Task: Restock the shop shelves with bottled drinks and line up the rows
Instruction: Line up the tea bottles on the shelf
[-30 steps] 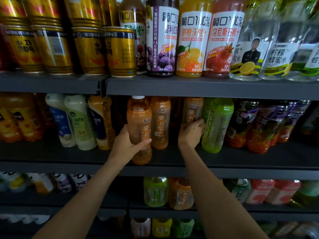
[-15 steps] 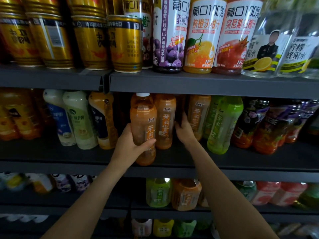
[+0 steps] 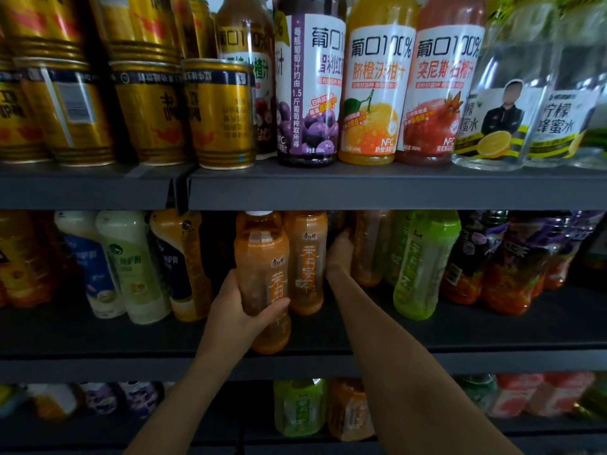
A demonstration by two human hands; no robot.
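My left hand (image 3: 239, 315) grips an orange tea bottle (image 3: 262, 257) with a white cap, upright at the front edge of the middle shelf (image 3: 460, 336). Right beside it stands a second orange tea bottle (image 3: 307, 261). My right hand (image 3: 340, 252) reaches deep into the gap between that bottle and a third orange bottle (image 3: 369, 247) further back. Its fingers are hidden in the dark behind the bottles. A green tea bottle (image 3: 423, 264) stands to the right of my right arm.
Milk-drink bottles (image 3: 131, 267) stand left of my left hand, dark fruit-tea bottles (image 3: 505, 261) at the right. The upper shelf (image 3: 361, 188) holds gold cans (image 3: 220, 113) and tall juice bottles (image 3: 374, 83). More green and orange bottles (image 3: 300, 408) sit on the shelf below.
My right hand has left the third orange bottle's front and pushed deeper into the gap between the rows. My left hand keeps its hold on the front bottle. The camera has come closer.
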